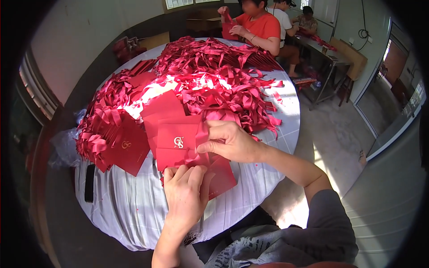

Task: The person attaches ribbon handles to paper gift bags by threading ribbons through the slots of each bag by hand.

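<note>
At the round table's near edge we grip a red folded card, left hand pinching its lower edge from below, right hand pinching its ribbon at the right side.

a flat red paper envelope with a small gold emblem lies at the near edge of the round table. a second red paper envelope with a gold emblem lies just left of it. a brown cardboard box stands beyond the table.

Both hands: left flat, right pinching.
</note>
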Demonstrator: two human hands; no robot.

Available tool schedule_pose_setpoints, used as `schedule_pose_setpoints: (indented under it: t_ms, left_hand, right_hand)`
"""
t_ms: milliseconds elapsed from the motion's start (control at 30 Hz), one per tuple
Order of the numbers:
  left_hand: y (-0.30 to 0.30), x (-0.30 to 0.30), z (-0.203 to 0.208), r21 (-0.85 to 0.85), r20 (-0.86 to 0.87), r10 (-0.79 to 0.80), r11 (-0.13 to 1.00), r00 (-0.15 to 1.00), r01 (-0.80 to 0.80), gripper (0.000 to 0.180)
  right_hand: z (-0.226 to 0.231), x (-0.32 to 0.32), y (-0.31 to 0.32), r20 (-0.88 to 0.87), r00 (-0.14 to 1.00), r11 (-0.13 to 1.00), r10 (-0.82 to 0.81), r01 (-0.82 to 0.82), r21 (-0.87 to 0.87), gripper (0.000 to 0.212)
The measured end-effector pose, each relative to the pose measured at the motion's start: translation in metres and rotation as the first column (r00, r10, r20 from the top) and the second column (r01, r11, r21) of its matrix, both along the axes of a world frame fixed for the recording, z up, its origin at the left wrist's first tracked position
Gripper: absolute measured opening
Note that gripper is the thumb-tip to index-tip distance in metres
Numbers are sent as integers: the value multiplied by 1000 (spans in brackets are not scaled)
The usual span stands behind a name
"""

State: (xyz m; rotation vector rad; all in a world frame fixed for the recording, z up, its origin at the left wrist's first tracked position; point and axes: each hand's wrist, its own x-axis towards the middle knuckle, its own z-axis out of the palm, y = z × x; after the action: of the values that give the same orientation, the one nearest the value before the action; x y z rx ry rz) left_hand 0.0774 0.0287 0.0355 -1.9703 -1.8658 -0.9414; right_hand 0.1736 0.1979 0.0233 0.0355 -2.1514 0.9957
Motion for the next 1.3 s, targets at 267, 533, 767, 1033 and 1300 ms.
schedule_pose_setpoints:
  t_ms: [267,533,767,1033,1300]
  left_hand:
    - [-3,1,-5,48,-12,0,999,1000,0,12]
    - [-4,3,-7,81,-62,14,997,998,-9,13]
    - [-2,4,-6,115,-87,19,993,996,-9,13]
    - [-2,3,-10,89,-66,28,996,997,-22,12]
    - [-3,3,-11,89,-68,26,996,997,-20,13]
  right_hand:
    - [19,5,6,319,922,948,220,-125,-292,37]
    - [20,10,14,518,732,859,442,-180,-479,25]
    - [20,4,8,264,783,610,564,-179,-772,17]
    - [28,-1,-1,-3,890,560,457,-290,-776,21]
    - [41,-2,5,-113,916,611,384,-344,-713,16]
